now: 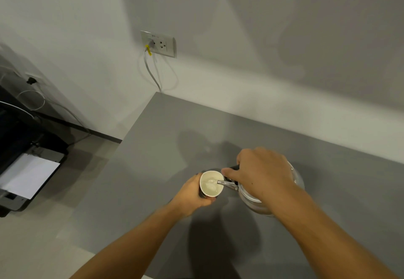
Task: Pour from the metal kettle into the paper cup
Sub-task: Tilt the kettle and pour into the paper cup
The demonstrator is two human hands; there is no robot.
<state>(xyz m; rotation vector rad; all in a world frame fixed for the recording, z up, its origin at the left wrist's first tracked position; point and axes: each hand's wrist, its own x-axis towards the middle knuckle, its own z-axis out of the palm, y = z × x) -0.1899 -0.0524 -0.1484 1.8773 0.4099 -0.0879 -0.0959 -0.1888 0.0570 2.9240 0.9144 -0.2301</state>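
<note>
A paper cup [210, 186] with a white inside stands low over the grey table [166, 130], and my left hand [192, 193] is wrapped around its dark outer wall. My right hand [260, 174] grips the black handle of the metal kettle [251, 198], which is tilted to the left. The kettle's spout [226, 183] reaches over the cup's right rim, and clear water is running into the cup, where liquid shows at the bottom. My right hand and forearm hide most of the kettle's body.
The table's left edge runs diagonally from the wall toward me; beyond it is pale floor. A printer [24, 169] with white paper sits at the far left. A wall socket [158, 44] with a plugged cable hangs above the table's back corner.
</note>
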